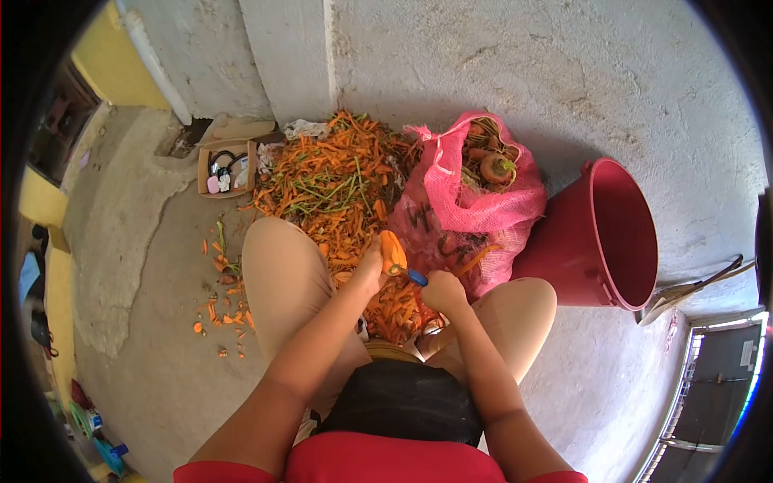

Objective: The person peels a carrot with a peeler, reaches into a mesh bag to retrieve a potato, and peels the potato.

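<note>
Between my knees, my left hand (373, 266) is closed around a peeled orange carrot (392, 251). My right hand (443, 292) grips a tool with a blue handle (417, 278), its head touching or very near the carrot's lower end. The blade is too small to make out. Below and beyond both hands lies a large heap of orange and green peelings (334, 181). A pink mesh sack (459, 201) stands just past my right hand, its open top showing unpeeled carrots (497, 167).
A red bucket (564, 241) leans on its side at the right, near the wall (515, 72). At the left of the heap sits a small cardboard box (227, 169) with items in it. Loose scraps (229, 318) lie on the floor by my left knee.
</note>
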The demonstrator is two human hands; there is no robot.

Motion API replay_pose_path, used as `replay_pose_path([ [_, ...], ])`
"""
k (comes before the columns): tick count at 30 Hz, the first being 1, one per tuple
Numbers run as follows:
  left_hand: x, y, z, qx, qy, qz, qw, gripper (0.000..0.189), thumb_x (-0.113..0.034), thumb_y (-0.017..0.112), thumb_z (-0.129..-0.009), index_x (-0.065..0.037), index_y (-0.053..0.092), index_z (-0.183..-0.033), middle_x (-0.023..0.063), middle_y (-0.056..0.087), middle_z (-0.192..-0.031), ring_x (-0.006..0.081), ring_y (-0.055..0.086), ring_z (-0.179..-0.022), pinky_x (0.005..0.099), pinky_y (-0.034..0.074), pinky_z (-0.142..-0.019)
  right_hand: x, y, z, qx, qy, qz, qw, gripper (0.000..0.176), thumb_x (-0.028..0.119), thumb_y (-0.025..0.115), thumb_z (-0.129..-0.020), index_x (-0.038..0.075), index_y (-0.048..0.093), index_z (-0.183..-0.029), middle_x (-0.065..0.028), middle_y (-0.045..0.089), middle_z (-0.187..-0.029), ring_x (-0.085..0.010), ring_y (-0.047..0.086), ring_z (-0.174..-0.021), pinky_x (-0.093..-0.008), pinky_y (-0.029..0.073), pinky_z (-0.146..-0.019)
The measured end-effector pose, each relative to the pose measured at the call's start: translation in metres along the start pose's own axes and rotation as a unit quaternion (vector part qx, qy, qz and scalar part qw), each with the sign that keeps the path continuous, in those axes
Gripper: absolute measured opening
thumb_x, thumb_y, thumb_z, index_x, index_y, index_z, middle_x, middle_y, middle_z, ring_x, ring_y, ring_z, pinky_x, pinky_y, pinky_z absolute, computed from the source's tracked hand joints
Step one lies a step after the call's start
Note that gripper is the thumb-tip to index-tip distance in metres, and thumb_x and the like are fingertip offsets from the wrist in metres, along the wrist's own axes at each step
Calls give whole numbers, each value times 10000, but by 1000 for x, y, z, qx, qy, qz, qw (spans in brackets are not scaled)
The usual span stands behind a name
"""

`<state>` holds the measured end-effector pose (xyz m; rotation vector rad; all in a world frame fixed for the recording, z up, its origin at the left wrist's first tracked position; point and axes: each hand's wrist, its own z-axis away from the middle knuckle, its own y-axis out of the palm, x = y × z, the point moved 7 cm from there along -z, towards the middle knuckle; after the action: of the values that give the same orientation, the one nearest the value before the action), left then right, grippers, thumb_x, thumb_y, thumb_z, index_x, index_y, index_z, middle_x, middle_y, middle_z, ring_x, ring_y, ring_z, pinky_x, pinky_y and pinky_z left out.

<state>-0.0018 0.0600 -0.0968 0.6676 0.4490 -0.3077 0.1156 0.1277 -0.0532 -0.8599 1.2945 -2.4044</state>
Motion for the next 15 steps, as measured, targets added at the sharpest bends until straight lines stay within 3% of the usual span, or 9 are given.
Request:
replay_pose_path([
  [2, 3, 7, 11, 48, -95, -17, 994, 360, -360, 296, -886, -59, 449, -1011, 56, 529, -883, 175, 543, -768, 335, 481, -628, -1, -8, -2, -16, -32, 17, 999, 230, 157, 472, -655, -22, 587, -743, -241, 563, -774, -380, 546, -774, -437, 426, -699],
  [4, 16, 22, 29, 148, -177, -154, 961, 362, -353, 322, -879, -42, 473, -985, 93, 546, -857, 183, 565, -729, 353, 488, -625, -26, -19, -11, -36, 58, 4, 998, 239, 159, 473, -656, -28, 590, -750, -255, 558, -769, -387, 545, -776, -436, 428, -695],
  [5, 45, 24, 26, 220, -197, -112, 949, 367, -372, 378, -857, -41, 484, -974, 90, 551, -873, 181, 559, -727, 350, 484, -626, -39, -24, -16, -46, 104, -4, 994, 244, 159, 473, -656, -31, 592, -753, -262, 556, -767, -390, 545, -778, -436, 429, -692],
  [8, 43, 28, 40, 108, -138, -96, 980, 376, -371, 360, -865, -29, 476, -971, 109, 544, -833, 203, 549, -730, 327, 474, -653, -62, -18, -34, -68, 85, -69, 992, 261, 178, 476, -670, -42, 591, -750, -272, 552, -758, -398, 543, -781, -434, 431, -684],
  [12, 6, 17, 24, 84, -102, -12, 991, 381, -361, 281, -886, -38, 464, -971, 108, 549, -759, 214, 554, -676, 335, 479, -552, -64, -23, -33, -90, 74, -91, 989, 252, 174, 462, -693, -35, 580, -768, -266, 549, -749, -395, 538, -765, -433, 423, -671],
  [15, -10, 11, 19, 65, -64, 12, 996, 368, -357, 280, -886, -55, 481, -944, 107, 551, -741, 200, 554, -664, 320, 474, -534, -36, -21, -21, -34, -4, -106, 994, 211, 153, 471, -690, -19, 568, -765, -250, 548, -729, -389, 533, -740, -440, 413, -652],
])
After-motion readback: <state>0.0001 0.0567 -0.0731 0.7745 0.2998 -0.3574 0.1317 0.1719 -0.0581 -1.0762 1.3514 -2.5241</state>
